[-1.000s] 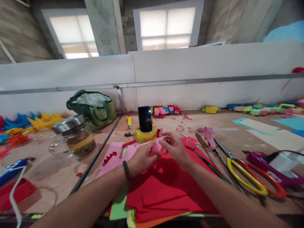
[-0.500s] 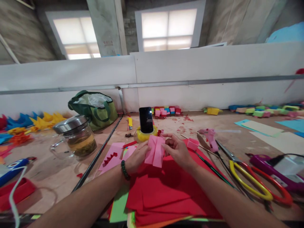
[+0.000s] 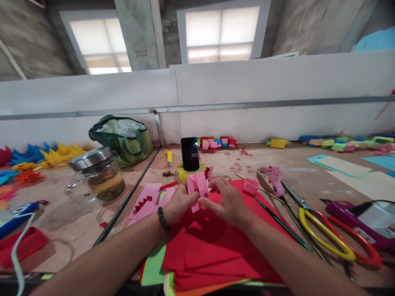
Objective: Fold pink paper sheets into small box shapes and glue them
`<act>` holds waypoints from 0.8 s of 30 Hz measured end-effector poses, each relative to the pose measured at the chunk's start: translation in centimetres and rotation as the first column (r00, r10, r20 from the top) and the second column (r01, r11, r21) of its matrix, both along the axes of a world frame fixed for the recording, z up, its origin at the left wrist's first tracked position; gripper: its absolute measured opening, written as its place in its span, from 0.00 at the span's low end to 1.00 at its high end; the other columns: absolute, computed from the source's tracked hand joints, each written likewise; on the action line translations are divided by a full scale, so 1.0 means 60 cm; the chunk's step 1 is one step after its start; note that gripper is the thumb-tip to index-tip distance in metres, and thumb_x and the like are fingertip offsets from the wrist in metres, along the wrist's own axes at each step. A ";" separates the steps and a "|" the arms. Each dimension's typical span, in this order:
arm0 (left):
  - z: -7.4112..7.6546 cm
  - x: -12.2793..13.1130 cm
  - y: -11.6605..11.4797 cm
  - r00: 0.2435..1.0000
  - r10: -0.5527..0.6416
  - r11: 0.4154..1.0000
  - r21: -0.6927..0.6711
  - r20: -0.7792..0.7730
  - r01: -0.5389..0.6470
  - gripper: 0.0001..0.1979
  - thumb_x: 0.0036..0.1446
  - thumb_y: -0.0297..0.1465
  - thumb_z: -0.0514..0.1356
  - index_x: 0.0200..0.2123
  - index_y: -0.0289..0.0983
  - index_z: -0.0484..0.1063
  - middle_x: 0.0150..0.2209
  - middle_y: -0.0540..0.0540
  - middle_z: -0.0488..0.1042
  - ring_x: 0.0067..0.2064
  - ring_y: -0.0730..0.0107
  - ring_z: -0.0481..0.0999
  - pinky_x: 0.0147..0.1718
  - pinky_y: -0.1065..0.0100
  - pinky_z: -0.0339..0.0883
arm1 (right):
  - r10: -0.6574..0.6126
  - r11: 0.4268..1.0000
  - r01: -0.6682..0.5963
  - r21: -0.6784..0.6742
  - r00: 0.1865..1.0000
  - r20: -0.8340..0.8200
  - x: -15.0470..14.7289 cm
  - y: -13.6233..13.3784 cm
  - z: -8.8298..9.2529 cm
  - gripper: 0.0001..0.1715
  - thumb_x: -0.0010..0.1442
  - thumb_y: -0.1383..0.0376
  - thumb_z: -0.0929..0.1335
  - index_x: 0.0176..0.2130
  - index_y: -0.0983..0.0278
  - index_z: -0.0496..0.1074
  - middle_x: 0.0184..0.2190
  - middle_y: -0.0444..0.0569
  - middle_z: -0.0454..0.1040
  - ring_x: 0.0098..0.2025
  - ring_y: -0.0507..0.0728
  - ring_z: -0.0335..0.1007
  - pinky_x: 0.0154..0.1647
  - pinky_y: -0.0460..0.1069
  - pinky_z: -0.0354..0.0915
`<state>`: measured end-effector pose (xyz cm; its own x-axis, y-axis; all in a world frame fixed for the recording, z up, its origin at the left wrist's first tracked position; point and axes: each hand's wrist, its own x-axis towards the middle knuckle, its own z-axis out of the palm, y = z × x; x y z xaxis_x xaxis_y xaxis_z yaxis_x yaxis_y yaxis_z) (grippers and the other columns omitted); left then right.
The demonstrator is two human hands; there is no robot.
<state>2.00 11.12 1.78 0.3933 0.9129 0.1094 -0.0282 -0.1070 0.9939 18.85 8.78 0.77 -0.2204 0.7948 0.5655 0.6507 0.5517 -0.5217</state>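
Both hands hold a folded pink paper piece above a stack of red paper sheets. My left hand, with a dark bead bracelet at the wrist, grips the piece from the left. My right hand pinches its lower right side, fingers curled over it. A small pink paper box lies just right of my right hand. Pink sheets with red cut scraps lie to the left.
A phone stands in a yellow tape roll behind the hands. A glass jar with metal lid and a green bag stand at left. A pink glue gun, yellow and red scissors and a purple tool lie at right.
The pink piece was opened out upright half a second ago; now it is folded more compactly and held lower, with my right hand moved over its lower edge.
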 end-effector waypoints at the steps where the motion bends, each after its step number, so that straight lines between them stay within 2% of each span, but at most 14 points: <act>1: 0.000 0.000 0.000 1.000 0.010 1.000 0.009 0.000 -0.010 0.09 0.46 0.30 0.60 0.33 0.32 0.72 0.30 0.47 0.74 0.31 0.71 0.70 0.30 0.71 0.65 | 0.001 1.000 0.000 -0.004 0.999 0.047 -0.002 -0.002 0.001 0.21 0.55 0.51 0.70 0.40 0.61 0.64 0.38 0.51 0.69 0.39 0.59 0.68 0.38 0.53 0.65; 4: -0.003 0.002 0.000 1.000 0.021 1.000 -0.004 0.009 -0.021 0.10 0.45 0.27 0.58 0.34 0.32 0.72 0.30 0.47 0.75 0.30 0.71 0.71 0.29 0.72 0.64 | -0.006 0.999 0.009 -0.032 0.994 0.113 -0.007 -0.005 0.001 0.23 0.53 0.51 0.70 0.42 0.61 0.63 0.40 0.52 0.71 0.40 0.61 0.70 0.40 0.54 0.65; 9: -0.010 0.005 -0.001 1.000 0.001 1.000 -0.025 0.026 -0.001 0.09 0.45 0.27 0.58 0.33 0.33 0.72 0.29 0.48 0.75 0.30 0.71 0.72 0.29 0.72 0.65 | -0.015 0.997 0.021 -0.080 0.997 0.070 -0.011 -0.007 0.002 0.14 0.56 0.59 0.68 0.41 0.60 0.63 0.37 0.50 0.73 0.38 0.60 0.71 0.39 0.52 0.64; 13: -0.015 0.001 0.006 0.999 0.042 0.999 -0.016 0.011 -0.042 0.10 0.46 0.31 0.61 0.33 0.32 0.72 0.30 0.46 0.75 0.31 0.70 0.72 0.31 0.70 0.66 | 0.051 0.989 -0.059 -0.136 0.997 -0.062 -0.005 -0.004 0.002 0.13 0.57 0.64 0.65 0.44 0.60 0.62 0.37 0.50 0.74 0.36 0.58 0.71 0.38 0.51 0.64; 15: -0.018 -0.004 0.012 0.999 0.015 0.999 -0.049 0.033 -0.013 0.13 0.48 0.35 0.63 0.35 0.32 0.72 0.31 0.46 0.75 0.31 0.69 0.73 0.32 0.69 0.67 | 0.066 0.978 -0.101 -0.183 0.980 -0.187 0.000 0.003 -0.001 0.15 0.59 0.65 0.63 0.47 0.60 0.62 0.34 0.48 0.73 0.32 0.55 0.69 0.33 0.49 0.63; 18: -0.023 -0.011 0.021 0.993 -0.059 0.994 -0.082 0.104 0.068 0.18 0.49 0.39 0.64 0.39 0.32 0.73 0.33 0.45 0.76 0.33 0.67 0.75 0.36 0.66 0.69 | 0.041 0.945 -0.157 -0.285 0.927 -0.374 0.004 0.016 -0.004 0.15 0.60 0.63 0.61 0.48 0.61 0.62 0.21 0.40 0.65 0.21 0.51 0.59 0.23 0.46 0.56; 20: -0.027 -0.014 0.025 0.984 -0.092 0.990 -0.090 0.150 0.106 0.19 0.49 0.39 0.65 0.40 0.32 0.73 0.33 0.44 0.77 0.33 0.67 0.75 0.37 0.66 0.69 | 0.035 0.919 -0.211 -0.334 0.886 -0.462 0.006 0.021 -0.003 0.18 0.59 0.61 0.62 0.49 0.62 0.62 0.18 0.36 0.59 0.19 0.50 0.53 0.20 0.46 0.51; 22: -0.026 -0.015 0.026 0.976 -0.118 0.985 -0.099 0.182 0.138 0.19 0.49 0.39 0.65 0.41 0.32 0.73 0.33 0.45 0.77 0.33 0.68 0.75 0.37 0.66 0.69 | 0.031 0.913 -0.224 -0.342 0.872 -0.488 0.008 0.023 0.001 0.24 0.58 0.61 0.63 0.54 0.62 0.60 0.18 0.34 0.54 0.18 0.49 0.50 0.20 0.45 0.49; 24: -0.023 -0.015 0.026 0.974 -0.122 0.984 -0.103 0.189 0.143 0.18 0.48 0.38 0.65 0.40 0.32 0.74 0.31 0.45 0.76 0.33 0.68 0.74 0.37 0.66 0.69 | 0.035 0.933 -0.193 -0.305 0.890 -0.456 0.011 0.022 0.003 0.26 0.58 0.61 0.63 0.56 0.61 0.59 0.18 0.34 0.49 0.19 0.49 0.48 0.21 0.46 0.48</act>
